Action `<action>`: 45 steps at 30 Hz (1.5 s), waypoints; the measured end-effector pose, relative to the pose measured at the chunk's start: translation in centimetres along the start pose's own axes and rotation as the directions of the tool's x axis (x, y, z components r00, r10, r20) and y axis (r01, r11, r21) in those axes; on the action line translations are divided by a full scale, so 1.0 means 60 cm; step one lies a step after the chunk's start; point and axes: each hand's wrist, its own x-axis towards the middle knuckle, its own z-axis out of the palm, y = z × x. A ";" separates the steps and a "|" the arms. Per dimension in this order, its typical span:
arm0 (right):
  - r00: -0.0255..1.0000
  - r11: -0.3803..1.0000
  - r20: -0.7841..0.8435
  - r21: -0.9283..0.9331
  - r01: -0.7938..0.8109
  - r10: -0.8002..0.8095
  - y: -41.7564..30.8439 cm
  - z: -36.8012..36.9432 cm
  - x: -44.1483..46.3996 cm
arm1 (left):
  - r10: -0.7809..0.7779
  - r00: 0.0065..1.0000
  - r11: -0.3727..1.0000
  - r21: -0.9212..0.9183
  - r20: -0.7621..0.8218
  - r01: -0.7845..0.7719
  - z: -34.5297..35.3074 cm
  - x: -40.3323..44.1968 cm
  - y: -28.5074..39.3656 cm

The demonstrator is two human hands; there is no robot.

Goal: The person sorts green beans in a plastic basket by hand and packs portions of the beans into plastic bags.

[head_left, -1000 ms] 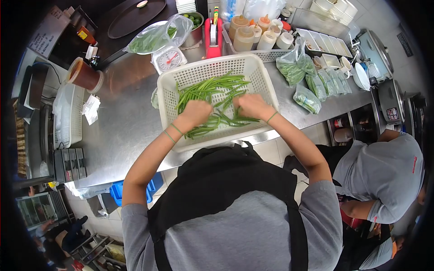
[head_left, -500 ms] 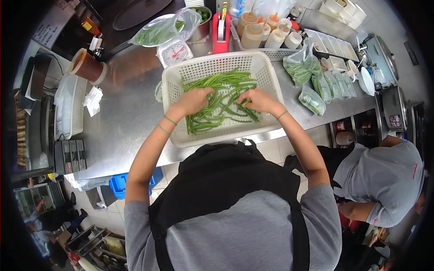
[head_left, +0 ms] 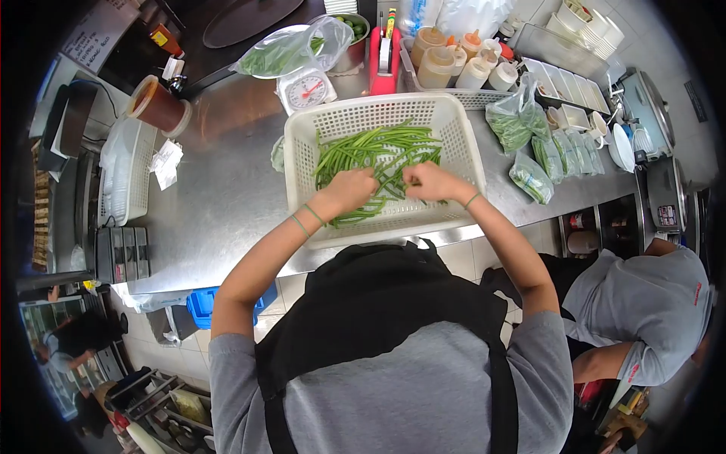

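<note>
A white perforated basket [head_left: 302, 121] stands on the steel counter [head_left: 219, 189] and holds long green beans [head_left: 378, 145]. My left hand [head_left: 354, 189] is over the left part of the beans, its fingers curled in on some of them. To its right, my right hand [head_left: 431, 183] is at the beans with fingers bent together on a few pieces. Both hands are inside the basket, a short gap apart, and the fingertips are partly hidden.
Behind the basket are a scale [head_left: 306, 91] under a bagged bowl, a red tape dispenser [head_left: 384, 64] and squeeze bottles [head_left: 474, 73]. Bagged greens [head_left: 518, 125] lie at the right. A red-brown tub [head_left: 157, 106] stands at the left. A co-worker [head_left: 643, 303] bends at the lower right.
Both hands have shifted among the beans and drawn closer together than half a second ago. The view has moved, so the basket appears slightly further right.
</note>
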 end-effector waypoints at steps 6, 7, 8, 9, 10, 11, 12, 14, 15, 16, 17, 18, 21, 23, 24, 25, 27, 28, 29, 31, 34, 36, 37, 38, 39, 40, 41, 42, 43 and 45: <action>0.990 0.486 0.041 0.868 -0.103 0.138 -0.025 -0.024 -0.006 | -0.025 0.999 0.982 0.189 -0.029 0.030 0.024 0.011 0.013; 0.990 0.356 0.016 0.932 -0.065 0.139 -0.024 -0.025 -0.008 | -0.045 0.999 0.981 0.188 0.000 0.045 0.014 0.012 0.014; 0.989 0.218 -0.009 0.976 -0.023 0.144 -0.022 -0.025 -0.009 | -0.087 0.996 0.990 0.114 0.032 0.083 -0.006 0.012 0.014; 0.987 0.126 -0.019 0.992 -0.002 0.160 -0.015 -0.022 -0.008 | -0.126 0.990 0.991 0.040 0.069 0.124 -0.037 0.012 0.011; 0.984 0.033 -0.025 0.999 0.019 0.177 -0.005 -0.016 -0.007 | -0.163 0.980 0.985 -0.034 0.111 0.167 -0.068 0.012 0.009; 0.980 -0.061 -0.027 0.997 0.039 0.195 0.000 -0.011 -0.007 | -0.182 0.970 0.973 -0.117 0.160 0.201 -0.103 0.013 0.010; 0.973 -0.142 -0.013 0.989 0.047 0.230 -0.006 -0.007 -0.006 | -0.183 0.976 0.947 -0.248 0.115 0.207 -0.123 0.018 0.010; 0.957 -0.292 0.019 0.954 0.069 0.289 -0.028 0.002 0.006 | -0.207 0.978 0.850 -0.491 0.018 0.189 -0.156 0.025 0.008; 0.978 -0.351 0.009 0.934 0.066 0.209 -0.040 0.005 0.012 | -0.215 0.977 0.847 -0.496 0.010 0.192 -0.177 0.026 0.017; 0.979 -0.378 -0.015 0.921 0.092 0.201 -0.054 0.007 0.019 | -0.222 0.975 0.844 -0.500 0.003 0.194 -0.196 0.029 0.029; 0.980 -0.405 -0.040 0.907 0.117 0.195 -0.078 0.000 0.023 | -0.228 0.974 0.841 -0.504 -0.002 0.196 -0.206 0.030 0.035; 0.979 -0.433 -0.065 0.890 0.144 0.192 -0.095 -0.003 0.027 | -0.233 0.972 0.844 -0.501 -0.023 0.190 -0.208 0.030 0.036; 0.959 -0.422 -0.154 0.873 0.245 0.237 -0.077 -0.006 0.041 | -0.170 0.983 0.889 -0.440 -0.068 0.124 -0.204 0.028 0.030; 0.938 -0.393 -0.179 0.872 0.291 0.298 -0.052 -0.003 0.044 | -0.037 0.997 0.944 -0.329 -0.068 0.013 -0.167 0.017 0.007; 0.920 -0.365 -0.178 0.878 0.308 0.348 -0.042 -0.004 0.043 | -0.018 0.993 0.941 -0.332 0.119 0.057 -0.150 0.007 0.004; 0.901 -0.336 -0.178 0.885 0.323 0.397 -0.032 -0.003 0.041 | 0.002 0.954 0.939 -0.327 0.301 0.101 -0.130 -0.007 0.006; 0.894 -0.346 -0.167 0.880 0.325 0.415 -0.025 -0.001 0.033 | -0.080 0.881 0.980 -0.124 0.467 0.155 -0.082 -0.033 0.016; 0.891 -0.352 -0.159 0.878 0.325 0.426 -0.025 0.002 0.029 | -0.117 0.887 0.988 -0.037 0.447 0.149 -0.058 -0.042 0.018; 0.890 -0.351 -0.156 0.879 0.323 0.428 -0.025 0.005 0.025 | -0.152 0.892 0.988 0.048 0.425 0.145 -0.033 -0.051 0.022; 0.890 -0.347 -0.146 0.884 0.313 0.432 -0.027 0.011 0.018 | -0.154 0.930 0.980 0.169 0.335 0.101 -0.011 -0.061 0.031; 0.896 -0.356 -0.132 0.885 0.299 0.424 -0.024 0.021 0.015 | -0.054 0.984 0.963 0.271 0.167 0.007 0.000 -0.065 0.032; 0.896 -0.350 -0.127 0.890 0.292 0.425 -0.024 0.024 0.016 | -0.001 0.995 0.951 0.308 0.103 -0.030 0.001 -0.059 0.023; 0.895 -0.347 -0.125 0.892 0.290 0.427 -0.023 0.025 0.016 | 0.016 0.995 0.952 0.304 0.094 -0.044 0.003 -0.058 0.019; 0.893 -0.342 -0.125 0.894 0.290 0.432 -0.022 0.026 0.016 | 0.033 0.996 0.953 0.298 0.086 -0.057 0.002 -0.059 0.018; 0.892 -0.338 -0.125 0.895 0.290 0.435 -0.022 0.026 0.018 | 0.048 0.996 0.954 0.293 0.078 -0.069 0.001 -0.059 0.017; 0.890 -0.334 -0.124 0.897 0.290 0.438 -0.022 0.026 0.020 | 0.040 0.996 0.950 0.305 0.085 -0.065 0.001 -0.059 0.018; 0.892 -0.337 -0.127 0.895 0.291 0.435 -0.023 0.025 0.022 | 0.032 0.995 0.947 0.316 0.093 -0.060 -0.001 -0.059 0.024; 0.893 -0.339 -0.129 0.894 0.294 0.432 -0.024 0.025 0.023 | 0.025 0.995 0.944 0.326 0.102 -0.057 -0.005 -0.059 0.028; 0.893 -0.342 -0.132 0.892 0.297 0.430 -0.024 0.024 0.023 | 0.033 0.994 0.945 0.320 0.106 -0.065 -0.010 -0.059 0.030; 0.899 -0.338 -0.135 0.895 0.290 0.416 -0.026 0.024 0.023 | 0.048 0.992 0.949 0.305 0.115 -0.081 -0.020 -0.062 0.032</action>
